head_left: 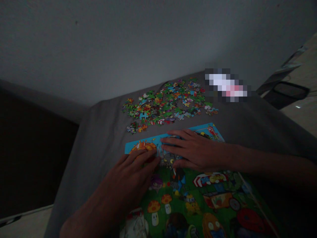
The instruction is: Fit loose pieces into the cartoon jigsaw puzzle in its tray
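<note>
A colourful cartoon jigsaw puzzle board (193, 201) lies on a grey cloth surface (104, 132). My left hand (126, 181) rests flat on the board's upper left part, fingers stretched out and pressing near the orange corner. My right hand (193, 150) lies flat across the board's top edge, fingers spread and pointing left, fingertips close to those of the left hand. Neither hand visibly holds a piece. A heap of loose puzzle pieces (168, 104) lies on the cloth beyond the board.
The scene is dim. A plain wall (148, 39) rises behind the surface. A blurred-out object (226, 86) sits right of the loose pieces. A dark tray-like object (287, 92) is at the far right. The cloth drops off into darkness at left.
</note>
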`<move>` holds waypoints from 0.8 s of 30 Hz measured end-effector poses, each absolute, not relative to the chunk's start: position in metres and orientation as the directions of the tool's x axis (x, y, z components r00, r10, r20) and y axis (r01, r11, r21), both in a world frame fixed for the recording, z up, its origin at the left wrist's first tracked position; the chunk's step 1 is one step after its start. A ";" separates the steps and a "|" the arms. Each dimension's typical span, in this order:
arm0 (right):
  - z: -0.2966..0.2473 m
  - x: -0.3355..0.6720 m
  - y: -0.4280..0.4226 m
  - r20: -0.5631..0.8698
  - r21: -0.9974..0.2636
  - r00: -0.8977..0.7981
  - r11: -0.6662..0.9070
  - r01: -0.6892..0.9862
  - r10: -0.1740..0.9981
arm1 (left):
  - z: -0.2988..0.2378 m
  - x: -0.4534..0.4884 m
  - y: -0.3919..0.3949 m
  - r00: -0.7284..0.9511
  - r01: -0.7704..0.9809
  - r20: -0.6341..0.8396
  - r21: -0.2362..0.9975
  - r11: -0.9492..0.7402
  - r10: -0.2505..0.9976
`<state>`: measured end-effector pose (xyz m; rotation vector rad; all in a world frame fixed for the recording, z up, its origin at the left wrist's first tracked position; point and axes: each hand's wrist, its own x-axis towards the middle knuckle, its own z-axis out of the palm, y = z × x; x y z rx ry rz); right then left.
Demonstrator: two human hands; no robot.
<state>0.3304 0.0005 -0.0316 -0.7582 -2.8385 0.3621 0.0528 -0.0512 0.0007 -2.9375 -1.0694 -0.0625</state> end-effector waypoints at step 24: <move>-0.030 0.332 0.005 0.125 -0.528 -0.800 0.722 0.447 0.587 | -0.001 0.059 -0.047 0.752 0.656 0.084 -0.001 -0.755 0.653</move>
